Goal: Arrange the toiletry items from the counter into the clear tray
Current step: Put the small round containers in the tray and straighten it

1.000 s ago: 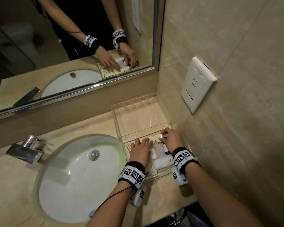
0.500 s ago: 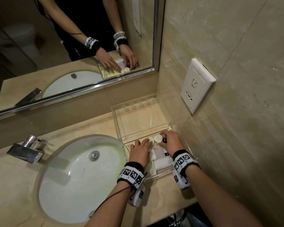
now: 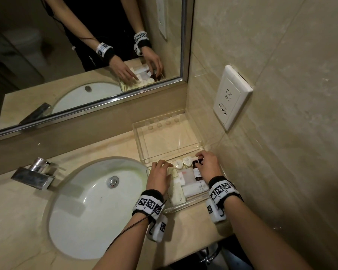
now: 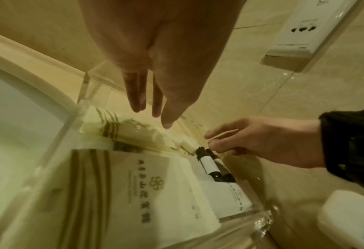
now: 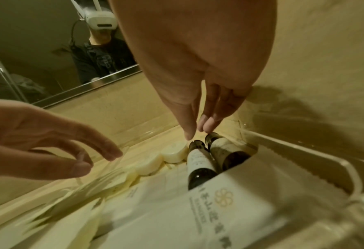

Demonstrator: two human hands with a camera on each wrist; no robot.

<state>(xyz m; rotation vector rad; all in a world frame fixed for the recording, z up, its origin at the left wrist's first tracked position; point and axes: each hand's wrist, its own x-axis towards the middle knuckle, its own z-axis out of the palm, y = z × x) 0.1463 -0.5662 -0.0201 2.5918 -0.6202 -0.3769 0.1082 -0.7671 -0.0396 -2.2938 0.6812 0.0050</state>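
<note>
The clear tray (image 3: pixel 183 206) sits by the right wall and holds several toiletries. Two dark bottles (image 3: pixel 196 172) (image 5: pixel 198 161) lie side by side at its right, partly under a white box (image 3: pixel 195 189) (image 5: pixel 219 210). Two white soaps (image 3: pixel 178 164) (image 5: pixel 174 151) lie along its far edge. Cream packets (image 3: pixel 177 193) (image 4: pixel 134 131) fill its left side. My right hand (image 3: pixel 207 164) (image 5: pixel 198 129) touches the bottle caps with straight fingers. My left hand (image 3: pixel 158 176) (image 4: pixel 153 116) hovers flat over the packets, holding nothing.
A second clear tray (image 3: pixel 142 141) stands empty behind the first one, against the mirror ledge. The white sink (image 3: pixel 86 201) and chrome faucet (image 3: pixel 33 174) lie to the left. A wall socket (image 3: pixel 230 96) is above on the right. The counter edge is close in front.
My right hand has slid right, from the soaps to the bottle caps, so both soaps and a bottle now show. The left hand has barely moved.
</note>
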